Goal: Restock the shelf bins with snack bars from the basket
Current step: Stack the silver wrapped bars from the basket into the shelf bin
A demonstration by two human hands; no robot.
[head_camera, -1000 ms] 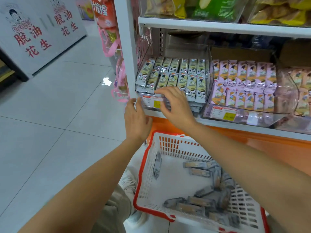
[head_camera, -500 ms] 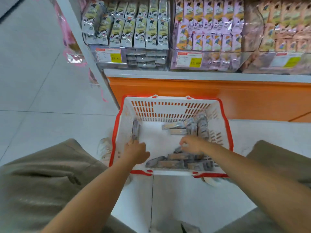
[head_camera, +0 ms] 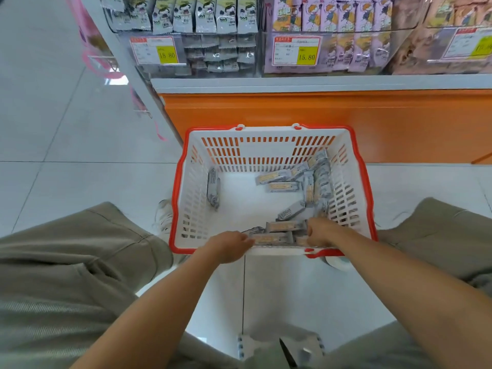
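A white basket with a red rim (head_camera: 183,182) stands on the floor in front of me. Several grey snack bars (head_camera: 282,186) lie loose in it, mostly to the right, and one bar (head_camera: 213,189) lies alone at the left. Both hands reach over the near rim. My left hand (head_camera: 229,246) curls its fingers onto the left end of the nearest bars (head_camera: 270,238). My right hand (head_camera: 322,233) grips the right end of the same small stack; its fingertips are hidden. Above, the clear shelf bin (head_camera: 186,20) holds rows of matching grey packs.
A bin of purple packs (head_camera: 343,25) and a brownish bin (head_camera: 452,27) sit to the right on the shelf. Below them is the orange shelf base (head_camera: 292,110). My knees in khaki trousers (head_camera: 66,262) flank the basket. Pink items (head_camera: 90,38) hang at the shelf's left end.
My view dropped from the shelf bin to the basket. Both hands left the bin, came down into the basket and closed in on the nearest stack of bars.
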